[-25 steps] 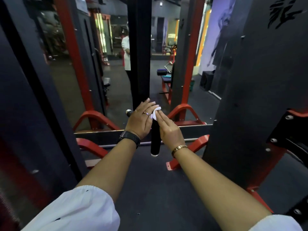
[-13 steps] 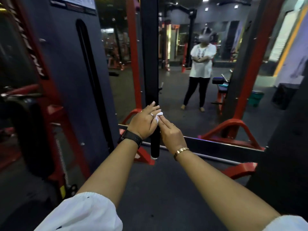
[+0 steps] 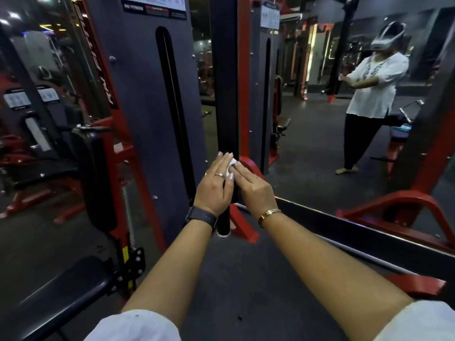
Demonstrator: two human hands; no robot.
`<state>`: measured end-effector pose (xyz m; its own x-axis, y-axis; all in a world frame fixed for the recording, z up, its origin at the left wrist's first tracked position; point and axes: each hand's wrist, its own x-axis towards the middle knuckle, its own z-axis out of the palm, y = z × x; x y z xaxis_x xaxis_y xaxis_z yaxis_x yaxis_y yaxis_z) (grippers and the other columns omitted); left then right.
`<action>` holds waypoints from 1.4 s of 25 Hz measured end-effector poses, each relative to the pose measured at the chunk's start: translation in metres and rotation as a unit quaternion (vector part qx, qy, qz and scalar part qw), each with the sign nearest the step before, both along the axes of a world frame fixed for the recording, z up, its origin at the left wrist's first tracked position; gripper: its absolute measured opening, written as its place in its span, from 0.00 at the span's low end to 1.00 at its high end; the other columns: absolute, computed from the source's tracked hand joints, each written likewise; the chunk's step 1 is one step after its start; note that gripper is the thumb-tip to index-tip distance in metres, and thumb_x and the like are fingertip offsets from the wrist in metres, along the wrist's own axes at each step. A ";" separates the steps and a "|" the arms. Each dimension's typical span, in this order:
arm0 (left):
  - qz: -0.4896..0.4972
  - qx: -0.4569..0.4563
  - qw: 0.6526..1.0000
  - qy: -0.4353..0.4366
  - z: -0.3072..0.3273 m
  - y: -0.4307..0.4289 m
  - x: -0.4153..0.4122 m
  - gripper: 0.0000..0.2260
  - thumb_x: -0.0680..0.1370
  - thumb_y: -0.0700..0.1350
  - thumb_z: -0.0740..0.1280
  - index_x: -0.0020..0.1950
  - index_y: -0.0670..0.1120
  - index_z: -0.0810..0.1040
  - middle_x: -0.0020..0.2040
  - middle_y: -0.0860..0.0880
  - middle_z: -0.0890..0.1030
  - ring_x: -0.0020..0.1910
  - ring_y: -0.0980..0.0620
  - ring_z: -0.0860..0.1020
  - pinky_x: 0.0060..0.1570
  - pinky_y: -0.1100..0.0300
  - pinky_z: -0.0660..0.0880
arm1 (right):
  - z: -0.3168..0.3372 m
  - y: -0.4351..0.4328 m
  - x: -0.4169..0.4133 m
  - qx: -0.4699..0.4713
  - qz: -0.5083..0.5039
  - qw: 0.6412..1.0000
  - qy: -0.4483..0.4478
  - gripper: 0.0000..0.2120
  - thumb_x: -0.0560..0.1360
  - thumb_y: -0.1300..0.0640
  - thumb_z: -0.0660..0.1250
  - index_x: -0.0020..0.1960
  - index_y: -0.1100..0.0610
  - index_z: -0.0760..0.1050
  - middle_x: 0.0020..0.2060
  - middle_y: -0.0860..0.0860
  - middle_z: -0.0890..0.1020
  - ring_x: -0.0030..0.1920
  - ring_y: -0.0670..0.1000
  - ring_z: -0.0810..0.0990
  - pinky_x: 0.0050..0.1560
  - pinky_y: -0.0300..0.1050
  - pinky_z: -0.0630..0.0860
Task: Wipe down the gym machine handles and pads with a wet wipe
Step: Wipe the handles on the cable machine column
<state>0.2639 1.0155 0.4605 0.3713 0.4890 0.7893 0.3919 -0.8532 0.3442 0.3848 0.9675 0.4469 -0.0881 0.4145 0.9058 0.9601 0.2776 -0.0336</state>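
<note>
Before gym mirror (image 3: 320,143): left hand (image 3: 213,190), right hand (image 3: 256,191) (fingers straight) press wipe (image 3: 232,163) on handle (image 3: 223,221).

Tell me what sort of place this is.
A gym, most likely a commercial one. A red-and-grey weight machine with an instruction placard stands ahead, a black padded seat sits at lower left, and the left hand and right hand press a wet wipe against a black handle.
</note>
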 end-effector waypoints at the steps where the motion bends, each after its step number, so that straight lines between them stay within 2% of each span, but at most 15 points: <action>1: 0.003 0.017 1.000 -0.007 -0.002 0.002 0.000 0.21 0.80 0.45 0.54 0.71 0.39 0.68 0.71 0.44 0.70 0.73 0.53 0.61 0.72 0.62 0.60 | 0.002 0.009 0.006 0.008 0.003 1.000 -0.003 0.18 0.70 0.68 0.69 0.59 0.61 0.79 0.59 0.55 0.80 0.56 0.52 0.81 0.45 0.42 0.80; 4: 0.029 0.061 0.998 0.017 -0.007 0.006 0.001 0.20 0.80 0.42 0.55 0.71 0.37 0.68 0.71 0.42 0.70 0.73 0.49 0.64 0.71 0.57 0.62 | 0.006 0.032 0.017 0.007 -0.002 1.000 0.020 0.20 0.70 0.69 0.67 0.61 0.61 0.78 0.60 0.55 0.80 0.57 0.51 0.80 0.50 0.41 0.79; 6: 0.049 0.073 0.996 0.034 -0.008 0.008 0.000 0.20 0.80 0.41 0.56 0.70 0.36 0.69 0.70 0.41 0.70 0.72 0.47 0.65 0.71 0.58 0.62 | -0.001 0.042 0.010 -0.005 0.025 0.997 0.073 0.23 0.69 0.71 0.69 0.64 0.62 0.75 0.62 0.56 0.78 0.58 0.51 0.79 0.51 0.41 0.78; 8: 0.072 0.071 0.994 0.047 -0.007 0.010 -0.002 0.20 0.80 0.41 0.56 0.70 0.36 0.69 0.71 0.41 0.70 0.72 0.47 0.66 0.71 0.61 0.61 | -0.012 0.046 -0.001 -0.034 0.064 0.991 0.116 0.25 0.72 0.70 0.65 0.69 0.63 0.69 0.67 0.56 0.73 0.63 0.51 0.76 0.57 0.39 0.74; 10: 0.106 0.081 0.989 0.061 -0.008 0.010 -0.008 0.20 0.79 0.41 0.56 0.71 0.37 0.69 0.71 0.42 0.70 0.72 0.48 0.66 0.68 0.61 0.64 | -0.018 0.052 -0.002 -0.045 0.089 0.990 0.101 0.25 0.76 0.68 0.60 0.72 0.62 0.63 0.70 0.56 0.70 0.67 0.50 0.72 0.65 0.36 0.65; 12: 0.135 0.108 0.982 0.070 -0.009 0.012 -0.016 0.19 0.79 0.41 0.57 0.69 0.37 0.70 0.70 0.41 0.71 0.71 0.48 0.68 0.64 0.58 0.69 | -0.015 0.064 0.001 -0.011 0.107 0.992 0.060 0.25 0.76 0.68 0.62 0.72 0.62 0.62 0.69 0.57 0.70 0.68 0.50 0.69 0.72 0.43 0.61; 14: 0.170 0.130 0.974 0.073 -0.010 0.014 -0.020 0.18 0.80 0.41 0.56 0.68 0.37 0.72 0.68 0.40 0.72 0.69 0.47 0.70 0.64 0.58 0.71 | -0.011 0.078 0.003 0.017 0.121 0.992 0.032 0.28 0.74 0.69 0.67 0.71 0.61 0.62 0.68 0.57 0.71 0.69 0.50 0.69 0.71 0.54 0.63; 15: 0.195 0.138 0.968 0.076 -0.009 0.015 -0.022 0.18 0.81 0.41 0.54 0.67 0.37 0.72 0.68 0.40 0.73 0.68 0.47 0.71 0.64 0.59 0.71 | -0.011 0.082 0.002 0.018 0.136 0.990 0.028 0.29 0.73 0.70 0.68 0.71 0.61 0.61 0.69 0.57 0.71 0.70 0.50 0.68 0.70 0.56 0.63; 17: 0.247 0.142 0.955 0.077 -0.011 0.015 -0.026 0.18 0.83 0.44 0.52 0.66 0.36 0.73 0.66 0.40 0.74 0.66 0.48 0.73 0.65 0.62 0.68 | -0.014 0.086 -0.006 0.021 0.184 0.983 0.021 0.28 0.74 0.71 0.66 0.71 0.63 0.62 0.69 0.58 0.70 0.70 0.51 0.66 0.71 0.55 0.63; 20: 0.316 0.124 0.939 0.052 -0.020 0.007 -0.022 0.19 0.84 0.46 0.53 0.66 0.34 0.72 0.66 0.38 0.74 0.66 0.49 0.72 0.67 0.63 0.66 | -0.016 0.093 -0.009 0.047 0.267 0.962 -0.016 0.18 0.80 0.69 0.56 0.69 0.66 0.64 0.67 0.61 0.71 0.70 0.54 0.67 0.71 0.55 0.63; 22: 0.351 0.106 0.929 0.048 -0.025 0.002 -0.019 0.20 0.84 0.46 0.52 0.68 0.34 0.70 0.67 0.38 0.72 0.68 0.49 0.70 0.67 0.61 0.66 | -0.013 0.101 -0.003 0.064 0.290 0.954 -0.045 0.17 0.81 0.69 0.53 0.69 0.66 0.66 0.67 0.61 0.72 0.69 0.56 0.69 0.70 0.55 0.64; 26: 0.412 0.045 0.910 0.003 -0.031 -0.008 -0.005 0.21 0.84 0.48 0.52 0.72 0.38 0.66 0.71 0.42 0.68 0.68 0.51 0.68 0.67 0.68 0.61 | -0.013 0.102 -0.007 0.067 0.319 0.945 -0.022 0.17 0.81 0.68 0.50 0.66 0.69 0.70 0.65 0.64 0.73 0.67 0.59 0.70 0.69 0.55 0.66; 29: 0.442 0.020 0.895 -0.046 -0.041 -0.019 0.006 0.21 0.80 0.44 0.57 0.73 0.39 0.64 0.72 0.45 0.64 0.65 0.52 0.68 0.62 0.65 0.64 | -0.022 0.094 -0.011 0.074 0.394 0.914 -0.052 0.17 0.79 0.71 0.57 0.67 0.68 0.67 0.66 0.63 0.72 0.68 0.61 0.69 0.69 0.55 0.66; 31: 0.467 0.031 0.883 -0.041 -0.045 -0.024 0.011 0.21 0.80 0.43 0.57 0.73 0.41 0.61 0.72 0.43 0.64 0.64 0.51 0.70 0.59 0.65 0.68 | -0.018 0.102 -0.001 0.082 0.417 0.901 -0.083 0.20 0.77 0.73 0.58 0.68 0.66 0.68 0.66 0.62 0.72 0.69 0.60 0.69 0.69 0.55 0.67; 35: 0.477 0.037 0.878 -0.032 -0.047 -0.027 0.017 0.20 0.84 0.48 0.51 0.74 0.41 0.58 0.72 0.42 0.66 0.64 0.48 0.74 0.57 0.66 0.70 | -0.014 0.112 0.013 0.065 0.360 0.930 -0.029 0.23 0.76 0.74 0.53 0.70 0.65 0.66 0.68 0.62 0.70 0.70 0.58 0.67 0.73 0.54 0.60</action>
<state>0.2811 0.9883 0.4140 -0.2249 0.4999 0.8364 0.9221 -0.1683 0.3485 0.3978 1.0798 0.4326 -0.3512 0.1170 0.9290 0.5225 0.8478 0.0908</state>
